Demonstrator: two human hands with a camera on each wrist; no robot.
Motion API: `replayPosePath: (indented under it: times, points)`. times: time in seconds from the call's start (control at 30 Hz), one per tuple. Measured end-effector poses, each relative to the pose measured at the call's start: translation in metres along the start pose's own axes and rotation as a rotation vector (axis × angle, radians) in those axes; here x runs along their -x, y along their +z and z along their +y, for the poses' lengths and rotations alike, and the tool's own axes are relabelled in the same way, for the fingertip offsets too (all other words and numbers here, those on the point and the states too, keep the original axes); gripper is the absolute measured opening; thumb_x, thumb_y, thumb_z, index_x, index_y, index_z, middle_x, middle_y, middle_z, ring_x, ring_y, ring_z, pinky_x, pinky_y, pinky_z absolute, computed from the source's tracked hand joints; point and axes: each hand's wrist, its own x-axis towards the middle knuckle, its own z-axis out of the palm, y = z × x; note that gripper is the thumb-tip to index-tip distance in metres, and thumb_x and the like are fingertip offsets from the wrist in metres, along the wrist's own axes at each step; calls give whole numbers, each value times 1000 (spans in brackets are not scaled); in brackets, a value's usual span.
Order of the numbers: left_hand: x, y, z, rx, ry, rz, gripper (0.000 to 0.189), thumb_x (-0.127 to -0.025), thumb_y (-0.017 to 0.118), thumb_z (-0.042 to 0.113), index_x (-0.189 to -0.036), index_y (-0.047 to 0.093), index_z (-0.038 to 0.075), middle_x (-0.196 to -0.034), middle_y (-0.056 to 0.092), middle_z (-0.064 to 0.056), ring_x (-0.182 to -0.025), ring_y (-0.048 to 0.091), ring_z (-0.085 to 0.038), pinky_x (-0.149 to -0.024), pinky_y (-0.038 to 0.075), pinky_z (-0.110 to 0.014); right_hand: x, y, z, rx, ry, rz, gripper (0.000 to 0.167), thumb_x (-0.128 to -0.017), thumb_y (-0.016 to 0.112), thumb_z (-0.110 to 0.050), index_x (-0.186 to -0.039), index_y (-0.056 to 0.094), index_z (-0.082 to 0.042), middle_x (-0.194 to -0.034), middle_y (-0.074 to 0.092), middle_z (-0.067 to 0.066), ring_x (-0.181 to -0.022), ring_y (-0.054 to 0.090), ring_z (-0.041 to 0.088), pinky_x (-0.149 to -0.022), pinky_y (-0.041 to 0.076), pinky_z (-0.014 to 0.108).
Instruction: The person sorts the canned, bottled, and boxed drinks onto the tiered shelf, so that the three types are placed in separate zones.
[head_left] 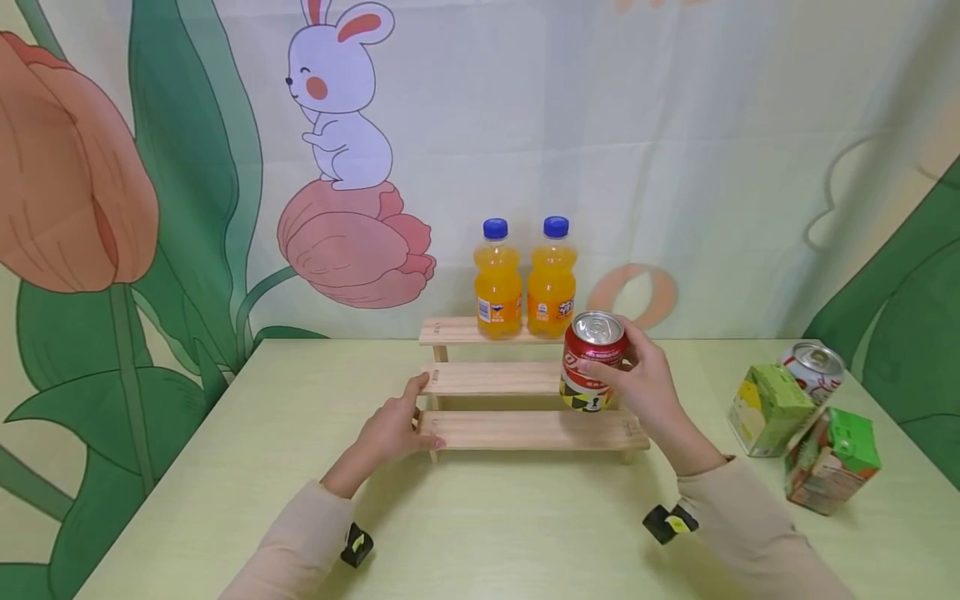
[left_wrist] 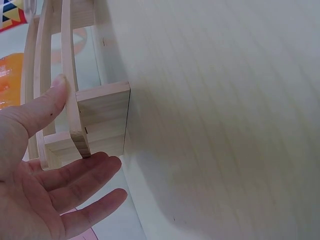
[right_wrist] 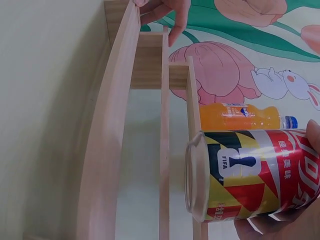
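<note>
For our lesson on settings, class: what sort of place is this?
Probably a staged demonstration area: a three-tier wooden rack stands on a pale table before a rabbit-and-tulip cloth backdrop.

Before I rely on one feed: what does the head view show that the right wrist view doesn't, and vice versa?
Head only: a pale green carton, a darker carton and a pale can.

Right wrist only: the silver base rim of the red can.

Both: that can, the right grip, left grip, wooden rack, an orange bottle, printed rabbit.
</note>
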Motion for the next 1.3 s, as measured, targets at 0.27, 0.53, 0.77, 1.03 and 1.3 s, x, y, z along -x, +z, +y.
replayPosePath:
  times: [0.27,0.53,0.77,1.03,1.3]
  points:
    - [0,-1,0,9,12,5,95,-67,81,20,-141,23,5,-94,63,-17,-78,60,-21,-60,46,-32,-6,12,-3,-59,13,-25,65,-79,72,-10,-135,39,-7,-129,46,13,-113,45,30,-94,36,44]
    - [0,0,0,19,12,0,96,-67,81,19,-141,22,5,-95,63,-17,-77,59,-20,-58,45,-31,-10,21,0,-79,7,-38,65,-79,71,-9,-136,39,-7,-129,46,14,-113,46,30,-95,36,44]
    - [0,0,-1,19,15,-4,96,-67,81,20,-141,22,5,-96,63,-17,-77,60,-20,-59,45,-31,-13,30,2,-91,-11,-29,65,-78,72,-9,-135,40,-8,-128,47,13,-111,47,29,-93,38,43]
    - [0,0,0,5,8,-5,96,-67,81,21,-141,23,5,-96,63,-16,-78,59,-21,-60,46,-32,-18,40,6,-87,-41,-36,65,-77,73,-9,-134,41,-8,-126,50,12,-110,49,28,-92,39,43]
    - [0,-1,1,-5,5,-9,96,-67,81,22,-141,22,6,-98,63,-17,-79,59,-21,-61,46,-33,-21,53,5,-82,-21,-22,67,-76,74,-10,-134,42,-10,-126,50,12,-109,48,29,-91,39,42]
